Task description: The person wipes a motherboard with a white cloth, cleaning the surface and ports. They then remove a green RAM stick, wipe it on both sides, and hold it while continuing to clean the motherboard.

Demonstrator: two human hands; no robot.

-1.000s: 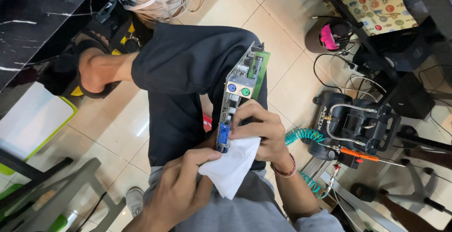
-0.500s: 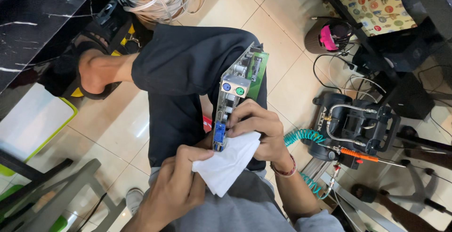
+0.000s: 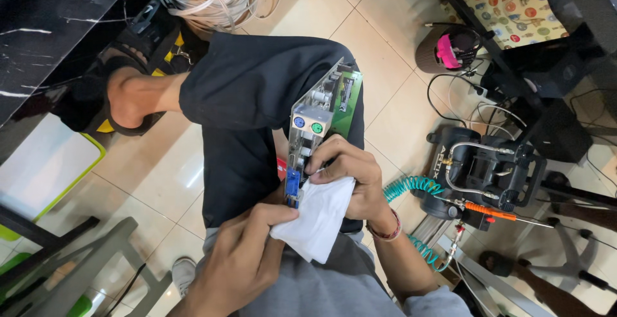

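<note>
Left hand [image 3: 241, 256], right hand [image 3: 350, 175] (seemingly) clenched.

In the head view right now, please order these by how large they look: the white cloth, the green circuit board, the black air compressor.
1. black air compressor
2. green circuit board, seen edge-on and nearer the camera, so this rank is unsure
3. white cloth
</note>
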